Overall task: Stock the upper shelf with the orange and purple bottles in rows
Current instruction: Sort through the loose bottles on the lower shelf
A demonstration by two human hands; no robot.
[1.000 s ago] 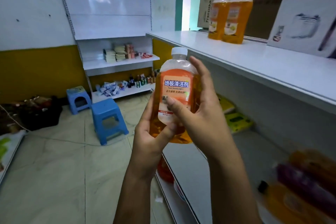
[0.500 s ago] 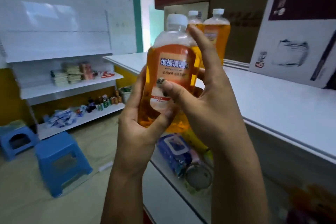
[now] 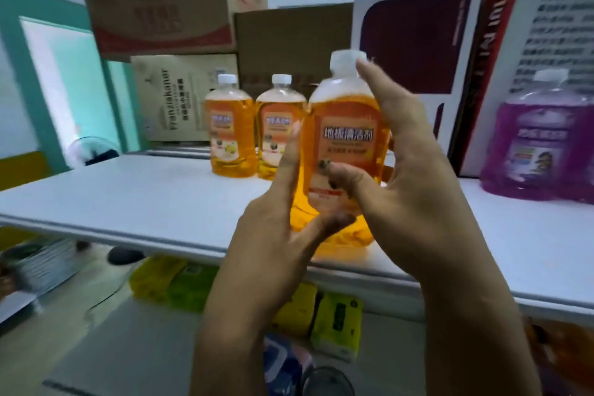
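I hold an orange bottle [image 3: 345,138] with a white cap upright between both hands, over the front part of the white upper shelf [image 3: 144,199]. My left hand [image 3: 279,228] grips its lower left side. My right hand [image 3: 408,177] wraps its right side, thumb across the label. Two more orange bottles [image 3: 229,127] [image 3: 278,125] stand side by side at the back of the shelf, just left of the held one. A purple bottle [image 3: 533,138] stands on the shelf at the right.
Cardboard boxes [image 3: 173,3] are stacked behind the bottles, and a large white and maroon box [image 3: 482,58] leans at the back right. On the lower shelf lie yellow and green packs [image 3: 334,325]. A teal doorway [image 3: 64,90] is at the left.
The view has swung up and right onto the upper shelf. Both hands have raised the orange bottle from chest height to shelf level, close to the two standing orange bottles.
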